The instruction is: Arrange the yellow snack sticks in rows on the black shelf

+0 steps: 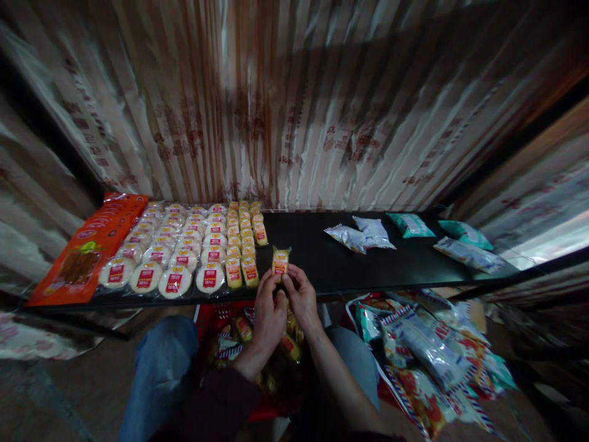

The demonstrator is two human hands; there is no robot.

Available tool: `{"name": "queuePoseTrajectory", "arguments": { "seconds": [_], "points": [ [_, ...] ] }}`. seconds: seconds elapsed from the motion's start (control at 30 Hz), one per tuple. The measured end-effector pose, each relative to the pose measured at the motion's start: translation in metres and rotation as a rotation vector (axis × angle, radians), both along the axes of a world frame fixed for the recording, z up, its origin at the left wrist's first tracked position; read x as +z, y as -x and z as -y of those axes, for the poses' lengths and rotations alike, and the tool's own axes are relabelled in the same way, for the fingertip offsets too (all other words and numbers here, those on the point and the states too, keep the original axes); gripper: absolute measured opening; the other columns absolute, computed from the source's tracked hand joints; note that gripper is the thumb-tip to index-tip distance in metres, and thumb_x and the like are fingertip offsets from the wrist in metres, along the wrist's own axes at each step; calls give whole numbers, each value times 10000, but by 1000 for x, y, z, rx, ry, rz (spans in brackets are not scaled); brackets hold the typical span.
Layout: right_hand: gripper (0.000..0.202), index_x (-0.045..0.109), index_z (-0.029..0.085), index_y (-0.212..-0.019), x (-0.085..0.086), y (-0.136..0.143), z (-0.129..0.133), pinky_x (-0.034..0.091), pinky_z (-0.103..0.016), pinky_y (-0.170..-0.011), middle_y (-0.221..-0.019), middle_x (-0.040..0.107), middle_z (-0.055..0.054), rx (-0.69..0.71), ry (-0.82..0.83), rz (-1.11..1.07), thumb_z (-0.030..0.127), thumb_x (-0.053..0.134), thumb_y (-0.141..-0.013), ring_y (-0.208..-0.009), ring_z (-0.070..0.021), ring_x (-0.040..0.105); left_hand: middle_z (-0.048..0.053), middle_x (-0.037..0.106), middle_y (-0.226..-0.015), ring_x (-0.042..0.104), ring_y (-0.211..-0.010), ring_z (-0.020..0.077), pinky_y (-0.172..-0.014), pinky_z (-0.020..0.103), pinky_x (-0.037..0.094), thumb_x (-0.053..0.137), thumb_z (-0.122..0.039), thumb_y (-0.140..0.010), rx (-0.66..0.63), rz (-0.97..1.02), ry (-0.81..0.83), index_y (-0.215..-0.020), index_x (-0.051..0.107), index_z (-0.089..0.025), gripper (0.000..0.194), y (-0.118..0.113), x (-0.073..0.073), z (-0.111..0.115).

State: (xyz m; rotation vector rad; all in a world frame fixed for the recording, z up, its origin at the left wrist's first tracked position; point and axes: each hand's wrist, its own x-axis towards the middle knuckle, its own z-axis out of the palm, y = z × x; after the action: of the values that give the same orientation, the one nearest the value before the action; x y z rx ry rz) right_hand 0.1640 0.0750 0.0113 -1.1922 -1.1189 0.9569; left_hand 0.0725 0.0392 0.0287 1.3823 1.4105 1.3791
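Observation:
Both hands meet at the front edge of the black shelf (304, 252), pinching one small yellow snack packet (280, 263) with an orange-red label, held upright. My left hand (269, 310) has its fingers closed at the packet's lower left. At its lower right, my right hand (301, 299) grips with thumb and fingers. To the left of the packet, similar yellow packets (234, 271) stand in rows on the shelf. Beside those are rows of round white rice cracker packs (175, 281) with red labels.
An orange snack bag (92, 245) lies at the shelf's left end. Silver bags (373, 232) and teal bags (410, 224) lie on its right half. Beneath my hands is a red basket (200, 319) of packets. A heap of snack bags (432, 347) sits lower right. Printed plastic sheeting (285, 110) hangs behind.

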Motion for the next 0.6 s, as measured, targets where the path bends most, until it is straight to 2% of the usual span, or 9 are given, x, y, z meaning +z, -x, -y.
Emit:
{"name": "queuePoseTrajectory", "arguments": {
  "seconds": [0.2,0.3,0.6],
  "points": [
    [318,602,196,-1050,-7,-1,-22,501,-389,-905,-1035,704,-80,8,-18,70,375,605,-788,-936,-217,660,137,484,-1382,429,-1308,217,-1127,388,322,445,-147,-817,1,-71,79,-1157,592,-132,371,-2,11,-17],
    [307,600,203,-1054,-11,0,-33,510,-369,-881,-1020,708,-69,14,-17,87,359,590,-789,-918,-208,664,158,451,-1408,401,-1331,224,-1136,381,303,437,-156,-825,-8,-108,103,-1176,581,-104,382,-3,11,-26],
    [270,623,245,-1023,-16,5,-57,514,-360,-852,-936,718,-29,-12,21,190,314,596,-764,-862,-199,666,119,409,-1454,299,-1396,222,-1165,402,230,420,-121,-815,19,-155,121,-1115,595,-146,348,-4,10,-45]
  ]
}}
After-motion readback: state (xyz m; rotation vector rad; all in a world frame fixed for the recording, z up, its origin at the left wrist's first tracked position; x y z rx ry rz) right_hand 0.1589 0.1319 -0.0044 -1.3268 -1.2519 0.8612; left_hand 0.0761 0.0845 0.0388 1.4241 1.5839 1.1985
